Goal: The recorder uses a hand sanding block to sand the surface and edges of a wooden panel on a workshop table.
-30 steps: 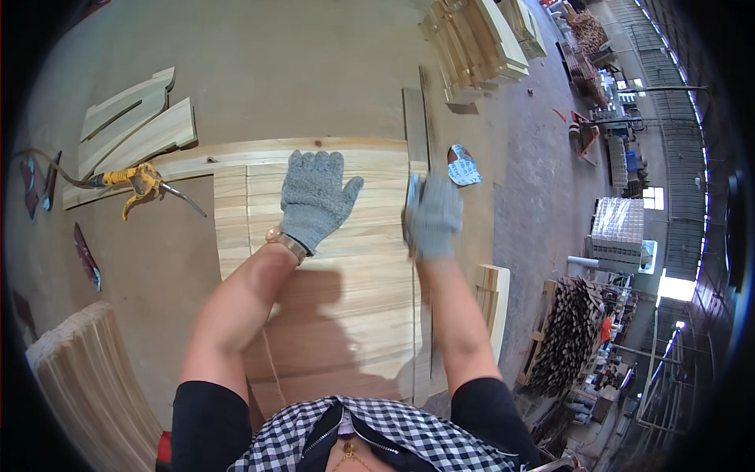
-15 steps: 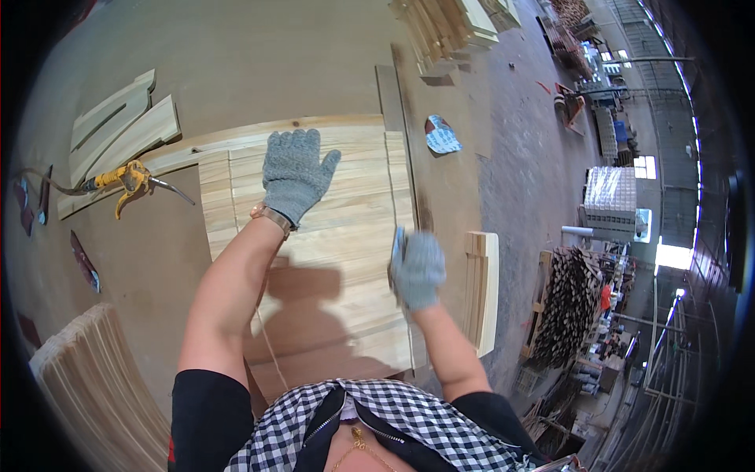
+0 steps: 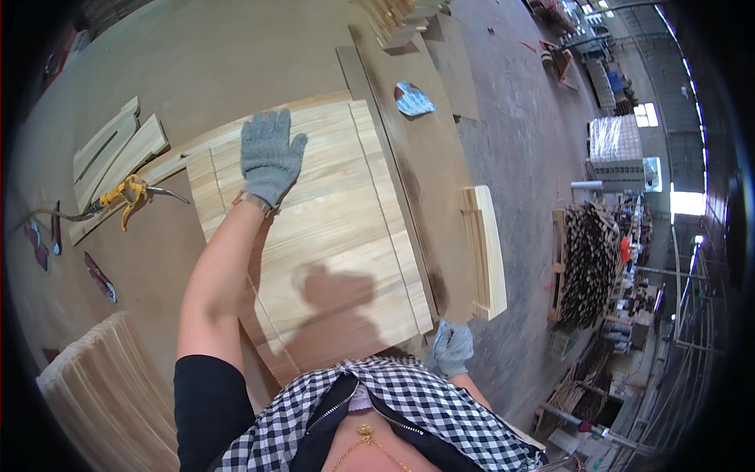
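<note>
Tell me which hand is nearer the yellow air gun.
Left. The left hand rests on the wood panel, to the right of the air gun; the right hand is much farther off, by the panel's near right corner.

A pale, striped wooden panel lies flat and askew on a brown tabletop.

Left hand (grey-gloved, palm down) rests on the wooden panel — right hand near its lower-right corner.
</note>
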{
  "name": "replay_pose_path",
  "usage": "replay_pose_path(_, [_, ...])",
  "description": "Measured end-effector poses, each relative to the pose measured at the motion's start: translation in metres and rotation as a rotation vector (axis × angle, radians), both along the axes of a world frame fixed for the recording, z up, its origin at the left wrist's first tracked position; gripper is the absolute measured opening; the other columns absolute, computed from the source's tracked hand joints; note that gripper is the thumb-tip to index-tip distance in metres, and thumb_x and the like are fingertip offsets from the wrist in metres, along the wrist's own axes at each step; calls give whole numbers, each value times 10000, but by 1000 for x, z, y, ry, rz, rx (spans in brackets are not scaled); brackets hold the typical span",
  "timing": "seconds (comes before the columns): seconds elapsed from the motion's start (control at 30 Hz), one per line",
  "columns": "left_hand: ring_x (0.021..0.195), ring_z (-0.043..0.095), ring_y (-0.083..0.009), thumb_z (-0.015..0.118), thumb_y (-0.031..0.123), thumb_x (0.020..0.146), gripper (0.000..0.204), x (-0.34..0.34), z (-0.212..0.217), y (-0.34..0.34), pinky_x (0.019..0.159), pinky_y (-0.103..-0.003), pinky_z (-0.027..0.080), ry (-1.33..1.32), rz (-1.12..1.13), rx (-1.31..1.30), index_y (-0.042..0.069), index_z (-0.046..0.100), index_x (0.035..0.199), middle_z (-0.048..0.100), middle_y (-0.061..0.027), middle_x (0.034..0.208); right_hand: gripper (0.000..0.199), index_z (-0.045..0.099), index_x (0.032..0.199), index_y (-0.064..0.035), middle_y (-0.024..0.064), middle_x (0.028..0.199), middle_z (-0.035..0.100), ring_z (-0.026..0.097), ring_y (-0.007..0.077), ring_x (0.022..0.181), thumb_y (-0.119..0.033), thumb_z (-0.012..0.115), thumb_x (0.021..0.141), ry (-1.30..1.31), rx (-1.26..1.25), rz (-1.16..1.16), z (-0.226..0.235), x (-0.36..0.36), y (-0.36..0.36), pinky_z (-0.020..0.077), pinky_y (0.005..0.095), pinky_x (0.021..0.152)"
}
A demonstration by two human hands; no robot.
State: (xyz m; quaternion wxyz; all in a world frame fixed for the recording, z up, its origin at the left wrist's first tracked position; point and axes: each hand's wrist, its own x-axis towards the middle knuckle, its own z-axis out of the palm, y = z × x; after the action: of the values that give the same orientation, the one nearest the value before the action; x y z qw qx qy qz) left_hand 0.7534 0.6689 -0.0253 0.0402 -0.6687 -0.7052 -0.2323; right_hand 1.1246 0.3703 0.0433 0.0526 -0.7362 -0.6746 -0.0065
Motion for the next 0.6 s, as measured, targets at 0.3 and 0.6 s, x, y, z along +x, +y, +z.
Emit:
replay_pose_path(0.3, [1236,379,-370,603,211,821,488,12,38,-202,1029,-448,298,-301,-35,0,23,473,1252,464,-194,1279,249,478,695,-61,143,638,491,480,340,573,-213,609,844,239,198,-138,-11,-5,21,371,433,529])
replay_pose_path(0.6, [1213,389,-364,596,158,819,519,38,14,-387,1039,-421,288,-755,389,-246,-48,409,1257,425,-222,1293,279,461,670,-68,147,669,486,492,341,627,-245,605,830,243,190,107,-35,-36,43,372,461,561])
